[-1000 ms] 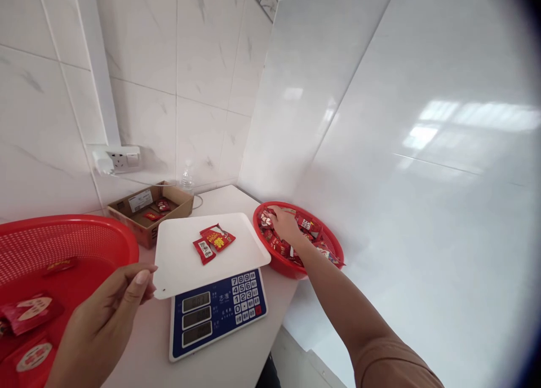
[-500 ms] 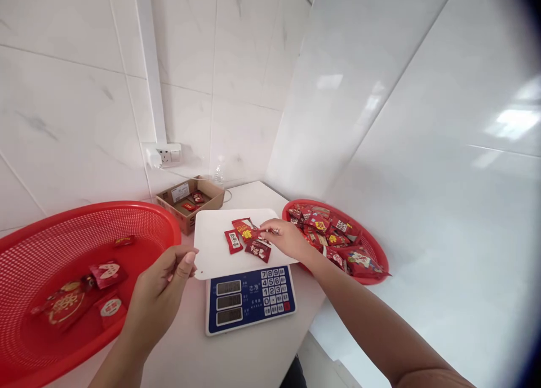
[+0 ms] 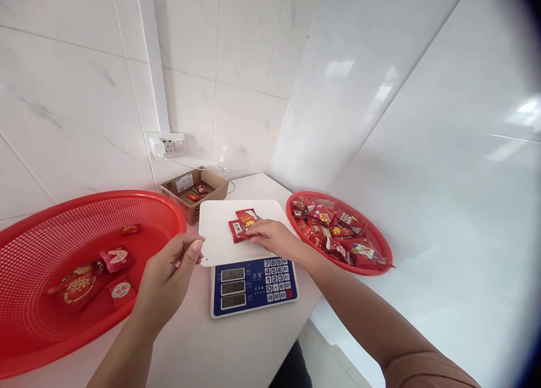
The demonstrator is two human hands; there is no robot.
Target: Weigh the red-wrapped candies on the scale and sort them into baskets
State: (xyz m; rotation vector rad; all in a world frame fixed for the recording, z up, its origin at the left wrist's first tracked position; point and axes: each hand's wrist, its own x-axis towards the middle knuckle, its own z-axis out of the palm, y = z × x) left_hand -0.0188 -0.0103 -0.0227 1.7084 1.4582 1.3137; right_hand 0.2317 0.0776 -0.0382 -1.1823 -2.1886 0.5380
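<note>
My right hand (image 3: 279, 239) reaches over the white tray (image 3: 215, 219) of a weighing scale (image 3: 253, 289), its fingers closed over small red snack packets. Two red packets (image 3: 247, 216) show beside the fingertips; any beneath the palm are hidden. At the tray's left front corner is my left hand (image 3: 171, 272), fingers curled and thumb close to the index finger. Its fingertips overlap the tray's edge, but I cannot tell whether they grip it.
A big red basket (image 3: 127, 199) with several red packets stands at the left. To the right, another red basket (image 3: 382, 252) is heaped with packets. Behind the scale are a cardboard box (image 3: 195, 210) with red packets and a clear bottle (image 3: 222, 160). Tiled walls enclose the table (image 3: 181, 343).
My right hand has shifted left and down over the packets, covering the lower one. The whole scene sits slightly higher and further right in view. My left hand remains at the tray's corner.
</note>
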